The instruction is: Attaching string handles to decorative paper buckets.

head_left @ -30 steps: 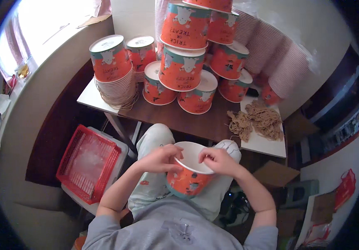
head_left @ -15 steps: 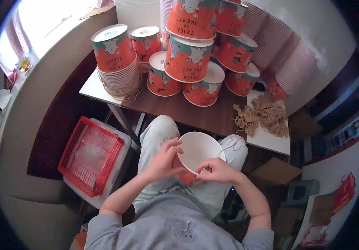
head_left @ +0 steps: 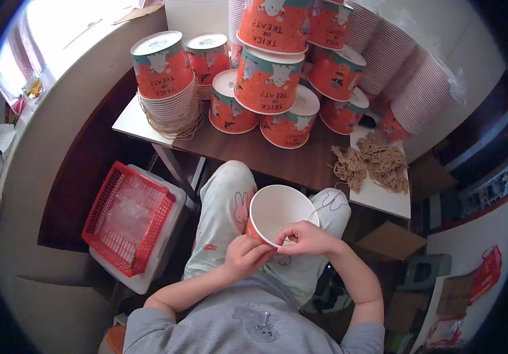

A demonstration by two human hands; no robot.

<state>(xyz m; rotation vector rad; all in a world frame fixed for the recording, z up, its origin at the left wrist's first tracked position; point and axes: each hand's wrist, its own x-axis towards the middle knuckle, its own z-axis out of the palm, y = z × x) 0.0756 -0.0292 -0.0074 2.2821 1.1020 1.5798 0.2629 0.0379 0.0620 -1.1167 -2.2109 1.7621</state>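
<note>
A white-lined orange paper bucket stands upright, mouth up, between my knees. At its near rim my right hand is closed in a pinch, fingertips reaching over the edge to the inside. My left hand presses against the outer wall just below that rim, fingers and thumb drawn together beside the right fingertips. Whatever lies between the left fingertips is hidden. A thin cord shows at the bucket's right side and runs over my right knee.
Upside-down orange buckets are stacked on the brown table ahead. Tan cord bundles lie at its right end. Tall nested stacks of buckets lean behind. A red basket sits on a pale bin at left; a cardboard flap is at right.
My left hand has moved from the bucket's left rim, fingers spread, down to the near side, and its fingers have closed beside the right hand. The right hand has stayed at the rim.
</note>
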